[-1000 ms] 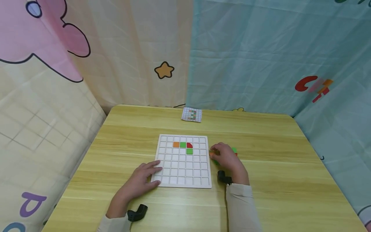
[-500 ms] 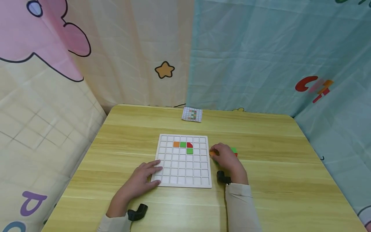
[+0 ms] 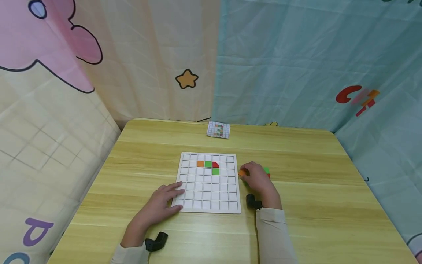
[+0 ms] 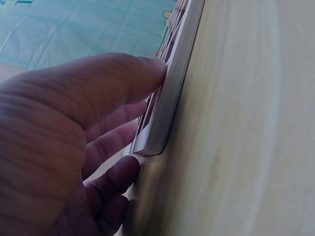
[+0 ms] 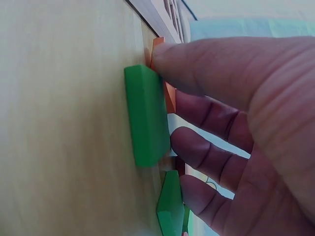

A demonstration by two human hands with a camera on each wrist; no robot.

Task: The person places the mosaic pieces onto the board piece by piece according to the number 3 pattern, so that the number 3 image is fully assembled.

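The white gridded board (image 3: 211, 198) lies in the middle of the table. On it sit an orange square tile (image 3: 200, 164), a green tile (image 3: 208, 164), a red rounded tile (image 3: 215, 165) and another green tile (image 3: 215, 171). My left hand (image 3: 158, 205) rests on the board's lower left edge with fingers spread. Just right of the board, my right hand (image 3: 260, 179) pinches an orange tile (image 5: 170, 98) between thumb and fingers. Beside that tile in the right wrist view is a green tile (image 5: 146, 118), with a further green tile (image 5: 171, 201) under the fingers.
A small printed card (image 3: 218, 130) with a coloured grid pattern lies at the table's back edge. Partly hidden behind my right hand are a green tile (image 3: 266, 170) and a red tile (image 3: 268, 176). Patterned curtains (image 3: 280, 66) hang around the wooden table (image 3: 313, 220).
The pinched orange tile has shifted slightly away from me and turned in the right fingers. My left hand and the tiles on the board stay in place.
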